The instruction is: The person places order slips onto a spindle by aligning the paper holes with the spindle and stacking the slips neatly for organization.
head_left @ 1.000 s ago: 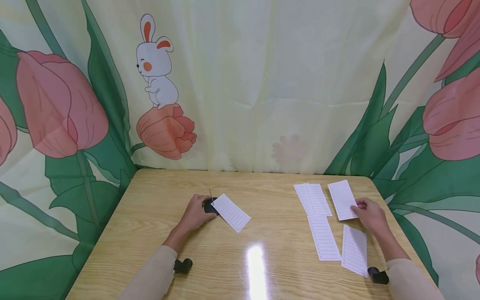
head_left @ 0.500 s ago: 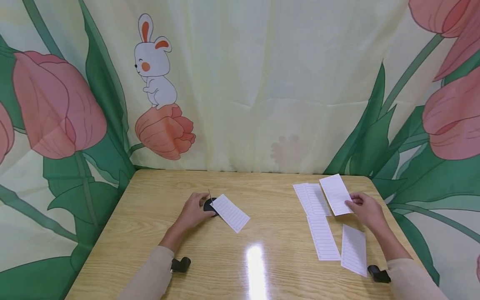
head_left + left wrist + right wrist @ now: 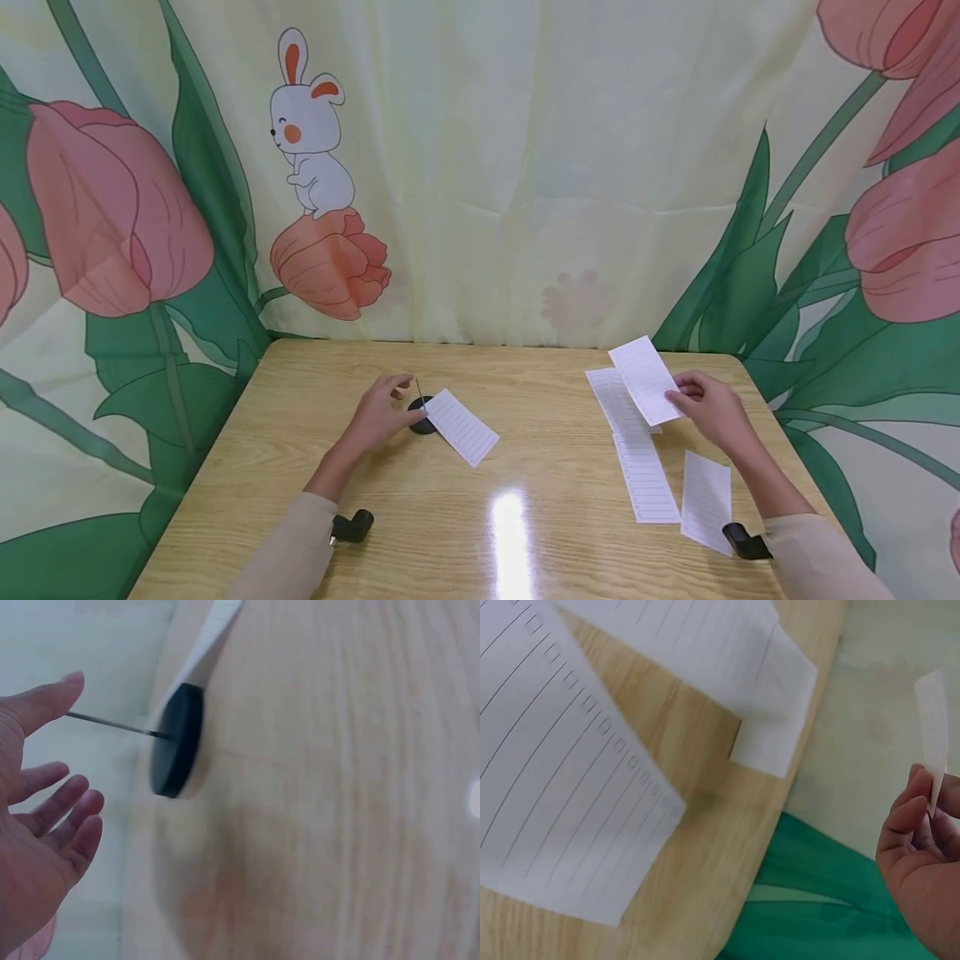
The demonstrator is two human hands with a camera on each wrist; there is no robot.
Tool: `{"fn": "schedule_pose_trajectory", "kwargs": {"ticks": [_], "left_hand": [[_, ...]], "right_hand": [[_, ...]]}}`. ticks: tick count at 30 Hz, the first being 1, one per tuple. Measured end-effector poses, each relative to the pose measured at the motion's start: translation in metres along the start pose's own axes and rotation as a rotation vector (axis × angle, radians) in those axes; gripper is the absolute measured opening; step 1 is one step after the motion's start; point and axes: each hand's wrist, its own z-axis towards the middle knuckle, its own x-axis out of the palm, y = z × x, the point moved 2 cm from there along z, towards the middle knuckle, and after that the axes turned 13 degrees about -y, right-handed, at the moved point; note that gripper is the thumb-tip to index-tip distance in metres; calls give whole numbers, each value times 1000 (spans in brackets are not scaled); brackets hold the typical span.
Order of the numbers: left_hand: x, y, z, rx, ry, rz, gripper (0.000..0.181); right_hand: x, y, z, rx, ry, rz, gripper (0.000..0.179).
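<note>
A paper spike with a round black base point(image 3: 180, 742) and a thin upright metal rod point(image 3: 112, 722) stands on the table at left. One lined paper sheet point(image 3: 462, 429) has its corner at the rod and slants down to the right. My left hand point(image 3: 380, 410) is beside the spike with fingers spread and loosely bent; in the left wrist view its thumb is near the rod's top, and contact is unclear. My right hand point(image 3: 708, 406) pinches a white paper sheet point(image 3: 645, 379) by its edge, raised over the other sheets. That sheet appears edge-on in the right wrist view.
Lined sheets point(image 3: 647, 479) lie on the right of the wooden table point(image 3: 555, 458), some overlapping. Another lined sheet point(image 3: 705, 492) lies nearer the right forearm. A printed curtain point(image 3: 465, 167) hangs along the table's far edge.
The right hand has lifted its sheet and carried it leftward, over the other papers. The left hand has drawn up and back from the black base, its fingers spreading.
</note>
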Motion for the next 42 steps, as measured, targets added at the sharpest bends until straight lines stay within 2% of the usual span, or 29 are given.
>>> {"fn": "schedule_pose_trajectory", "kwargs": {"ticks": [5, 10, 13, 18, 34, 42], "left_hand": [[-13, -12, 3, 49, -12, -20, 67], [-25, -20, 6, 84, -52, -47, 62], [-31, -26, 8, 91, -74, -61, 59], [-36, -37, 8, 100, -76, -85, 54], [-37, -80, 17, 181, -78, -158, 37], [-32, -99, 20, 178, -57, -208, 31]], "right_hand": [[2, 22, -1, -36, 6, 26, 40], [5, 43, 0, -63, 22, 59, 36], [9, 53, 0, -74, 30, 77, 35], [15, 69, 0, -117, 23, 110, 32], [42, 114, 1, -184, 106, 229, 25], [55, 137, -2, -226, 154, 290, 23]]}}
